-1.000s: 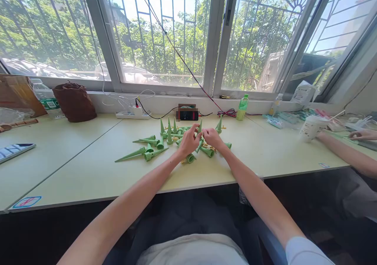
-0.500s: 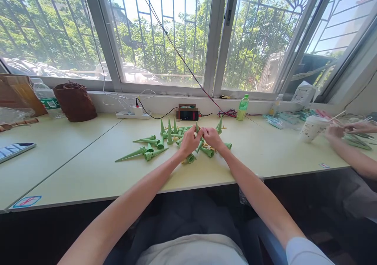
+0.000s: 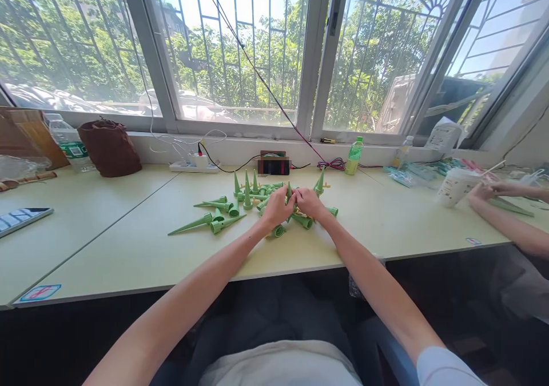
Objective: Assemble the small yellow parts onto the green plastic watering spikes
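Observation:
A heap of green plastic cone spikes (image 3: 227, 214) lies on the pale table (image 3: 128, 243), some standing upright, others on their sides. My left hand (image 3: 277, 209) and my right hand (image 3: 307, 202) meet over the middle of the heap, fingers curled and pressed together on one green spike (image 3: 289, 193) whose tip pokes up between them. Both hands hover just above the pieces lying under them.
A brown bag (image 3: 109, 147), a power strip (image 3: 192, 164) with cables and a green bottle (image 3: 354, 155) stand along the window ledge. A tablet (image 3: 21, 219) lies far left. At the right, another person's hands (image 3: 493, 190) work beside a paper cup (image 3: 453, 186).
My fingers have closed tighter round the spike and my hands dropped slightly. The other person's hands at the right moved in toward the paper cup.

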`<state>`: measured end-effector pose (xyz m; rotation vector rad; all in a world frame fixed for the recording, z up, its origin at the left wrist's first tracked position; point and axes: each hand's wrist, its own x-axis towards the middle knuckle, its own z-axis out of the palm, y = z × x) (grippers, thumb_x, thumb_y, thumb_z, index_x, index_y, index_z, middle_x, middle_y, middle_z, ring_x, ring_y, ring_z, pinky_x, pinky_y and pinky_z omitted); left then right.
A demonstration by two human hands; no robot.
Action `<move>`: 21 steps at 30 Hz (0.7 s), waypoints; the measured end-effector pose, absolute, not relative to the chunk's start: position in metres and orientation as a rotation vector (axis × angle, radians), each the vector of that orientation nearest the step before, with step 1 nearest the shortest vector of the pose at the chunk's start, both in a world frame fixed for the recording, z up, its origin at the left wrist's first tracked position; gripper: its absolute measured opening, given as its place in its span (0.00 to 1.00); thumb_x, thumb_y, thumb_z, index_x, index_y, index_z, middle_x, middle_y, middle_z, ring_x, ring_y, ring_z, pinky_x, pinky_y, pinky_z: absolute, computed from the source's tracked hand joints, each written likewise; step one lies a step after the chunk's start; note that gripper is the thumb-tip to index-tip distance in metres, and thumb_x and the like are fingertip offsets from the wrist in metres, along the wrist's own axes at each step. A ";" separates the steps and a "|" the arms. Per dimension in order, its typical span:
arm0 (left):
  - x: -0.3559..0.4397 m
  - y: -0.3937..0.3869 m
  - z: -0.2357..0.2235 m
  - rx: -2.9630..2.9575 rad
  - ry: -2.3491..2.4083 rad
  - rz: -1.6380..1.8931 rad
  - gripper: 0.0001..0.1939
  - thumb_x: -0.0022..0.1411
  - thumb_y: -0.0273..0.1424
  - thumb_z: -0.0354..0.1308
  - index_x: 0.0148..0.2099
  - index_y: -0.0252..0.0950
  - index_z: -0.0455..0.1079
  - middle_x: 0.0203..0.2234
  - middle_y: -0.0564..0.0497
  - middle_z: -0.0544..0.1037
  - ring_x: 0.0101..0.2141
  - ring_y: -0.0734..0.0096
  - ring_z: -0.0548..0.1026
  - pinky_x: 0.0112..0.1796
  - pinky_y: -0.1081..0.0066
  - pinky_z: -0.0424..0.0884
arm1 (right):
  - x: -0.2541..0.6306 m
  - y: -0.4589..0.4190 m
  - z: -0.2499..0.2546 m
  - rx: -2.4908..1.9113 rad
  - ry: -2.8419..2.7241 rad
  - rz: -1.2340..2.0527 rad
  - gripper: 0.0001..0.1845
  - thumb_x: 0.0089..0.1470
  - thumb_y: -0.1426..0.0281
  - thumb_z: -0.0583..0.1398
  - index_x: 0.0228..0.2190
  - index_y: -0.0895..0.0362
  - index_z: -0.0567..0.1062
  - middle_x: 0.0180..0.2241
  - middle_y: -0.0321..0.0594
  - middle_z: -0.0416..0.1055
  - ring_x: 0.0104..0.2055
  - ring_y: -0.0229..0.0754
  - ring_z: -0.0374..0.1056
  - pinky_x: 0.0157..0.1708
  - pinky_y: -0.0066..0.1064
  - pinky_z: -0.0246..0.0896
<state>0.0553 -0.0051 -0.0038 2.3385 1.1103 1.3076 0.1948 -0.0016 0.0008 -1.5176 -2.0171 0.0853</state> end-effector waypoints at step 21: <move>0.053 -0.005 -0.007 2.611 1.018 1.248 0.05 0.61 0.23 0.49 0.33 0.37 0.62 0.29 0.48 0.70 0.28 0.67 0.68 0.31 0.69 0.62 | 0.199 0.001 0.001 -1.532 -2.112 0.023 0.20 0.60 0.75 0.46 0.19 0.57 0.64 0.20 0.39 0.63 0.24 0.38 0.53 0.27 0.31 0.45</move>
